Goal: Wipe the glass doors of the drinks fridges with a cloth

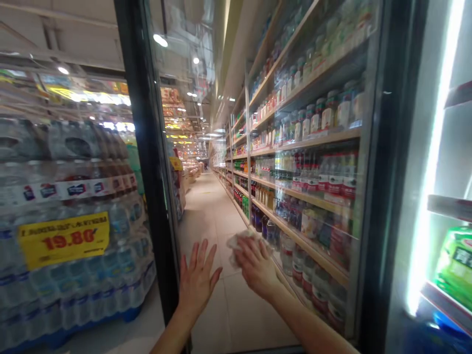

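A glass door with a dark frame stands in front of me, and the aisle shows through its pane. My left hand lies against the glass near the door's left frame, fingers spread, nothing in it. To its right, my right hand presses a pale, crumpled cloth on the pane. Part of the cloth is hidden under the palm and fingers. The two hands are a short way apart at about the same height.
Stacked packs of bottled water stand on the left with a yellow price sign. Shelves of bottled drinks appear in the glass. At the far right are a bright light strip and a green package on a shelf.
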Demonstrator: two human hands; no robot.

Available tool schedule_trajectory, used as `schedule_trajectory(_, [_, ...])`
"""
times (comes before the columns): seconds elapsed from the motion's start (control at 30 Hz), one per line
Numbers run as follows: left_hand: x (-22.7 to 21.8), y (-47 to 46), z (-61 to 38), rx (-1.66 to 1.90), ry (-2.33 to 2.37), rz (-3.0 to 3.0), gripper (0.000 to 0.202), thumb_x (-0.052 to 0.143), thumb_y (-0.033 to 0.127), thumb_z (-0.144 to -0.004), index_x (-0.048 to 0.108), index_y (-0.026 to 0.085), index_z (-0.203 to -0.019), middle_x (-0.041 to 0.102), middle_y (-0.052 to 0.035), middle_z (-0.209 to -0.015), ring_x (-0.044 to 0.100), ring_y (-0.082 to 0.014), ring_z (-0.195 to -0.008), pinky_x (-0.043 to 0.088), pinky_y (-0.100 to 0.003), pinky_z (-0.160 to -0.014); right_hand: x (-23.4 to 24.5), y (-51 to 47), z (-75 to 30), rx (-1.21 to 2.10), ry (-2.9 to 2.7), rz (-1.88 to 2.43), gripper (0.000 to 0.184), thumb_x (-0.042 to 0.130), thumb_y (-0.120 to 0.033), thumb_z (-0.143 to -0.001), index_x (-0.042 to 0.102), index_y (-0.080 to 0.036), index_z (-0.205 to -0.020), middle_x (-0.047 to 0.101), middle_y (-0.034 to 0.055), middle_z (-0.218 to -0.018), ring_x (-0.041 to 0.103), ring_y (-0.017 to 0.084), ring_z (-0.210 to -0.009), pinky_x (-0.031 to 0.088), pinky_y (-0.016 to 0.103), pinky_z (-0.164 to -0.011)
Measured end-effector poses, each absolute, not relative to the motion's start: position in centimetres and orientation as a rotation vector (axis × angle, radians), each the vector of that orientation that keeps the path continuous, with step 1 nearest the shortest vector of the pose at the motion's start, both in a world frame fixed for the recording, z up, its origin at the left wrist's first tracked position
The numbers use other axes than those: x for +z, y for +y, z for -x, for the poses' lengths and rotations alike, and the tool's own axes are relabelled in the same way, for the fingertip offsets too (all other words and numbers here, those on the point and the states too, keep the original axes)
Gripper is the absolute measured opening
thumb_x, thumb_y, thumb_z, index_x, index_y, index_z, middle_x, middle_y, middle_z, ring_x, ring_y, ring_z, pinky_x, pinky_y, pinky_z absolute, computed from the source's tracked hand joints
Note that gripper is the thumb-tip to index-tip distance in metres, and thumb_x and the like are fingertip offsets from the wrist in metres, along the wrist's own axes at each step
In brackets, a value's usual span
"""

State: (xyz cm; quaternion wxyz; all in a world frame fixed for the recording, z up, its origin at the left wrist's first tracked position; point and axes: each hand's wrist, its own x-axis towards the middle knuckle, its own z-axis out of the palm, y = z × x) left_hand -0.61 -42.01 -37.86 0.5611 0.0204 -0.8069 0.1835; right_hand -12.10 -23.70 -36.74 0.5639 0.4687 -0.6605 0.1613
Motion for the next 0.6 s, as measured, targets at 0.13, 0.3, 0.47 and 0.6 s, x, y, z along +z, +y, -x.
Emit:
schedule_trajectory(0.13, [-37.3, -42.9, -1.3, 0.391, -1.922, -0.083, 0.054, 0.049, 0.026, -0.086, 0.035, 0.017, -0.137, 0.037, -0.016, -0.144, 0.02, -0.0262, -0.14, 0.025, -0.048, -0.109, -35.6, -24.1, 12.2, 0.425, -1.5, -1.073, 0.033, 0.046, -0.02, -0.084, 0.059, -0.023, -0.114, 0.054, 0.0032, -0.132, 0.026, 0.018, -0.136, 0.012, 0.042, -0.114])
schedule_trajectory(0.3, [-37.9, -44.2, -4.9, 0.329, -1.905, -0.054, 0.056, 0.05, 0.017, -0.084, 0.033, 0.016, -0.137, 0.031, -0.0154, -0.147, 0.024, -0.0244, -0.138, 0.03, -0.041, -0.109, -31.8, -25.8, 12.4, 0.558, -1.493, -0.857, 0.039, 0.046, -0.018, -0.083, 0.054, -0.016, -0.122, 0.044, 0.012, -0.14, 0.017, 0.024, -0.14, 0.013, 0.05, -0.112])
schedule_trajectory(0.47, [-39.4, -45.0, -6.7, 0.314, -1.895, -0.139, 0.05, 0.049, 0.017, -0.084, 0.037, 0.013, -0.133, 0.028, -0.0166, -0.148, 0.019, -0.0255, -0.14, 0.023, -0.043, -0.112, -37.5, -31.6, 8.3, 0.335, -1.383, -1.382, 0.031, 0.044, -0.022, -0.088, 0.059, -0.021, -0.115, 0.047, 0.0013, -0.138, 0.027, 0.018, -0.136, 0.008, 0.041, -0.116])
schedule_trajectory(0.6, [-39.5, -45.7, -6.9, 0.343, -1.889, -0.126, 0.051, 0.048, 0.016, -0.084, 0.037, 0.013, -0.133, 0.026, -0.0155, -0.149, 0.018, -0.0236, -0.14, 0.019, -0.041, -0.114, -39.4, -34.6, 7.2, 0.285, -1.31, -1.524, 0.028, 0.043, -0.022, -0.09, 0.059, -0.019, -0.113, 0.047, 0.0018, -0.138, 0.033, 0.015, -0.132, 0.019, 0.037, -0.114])
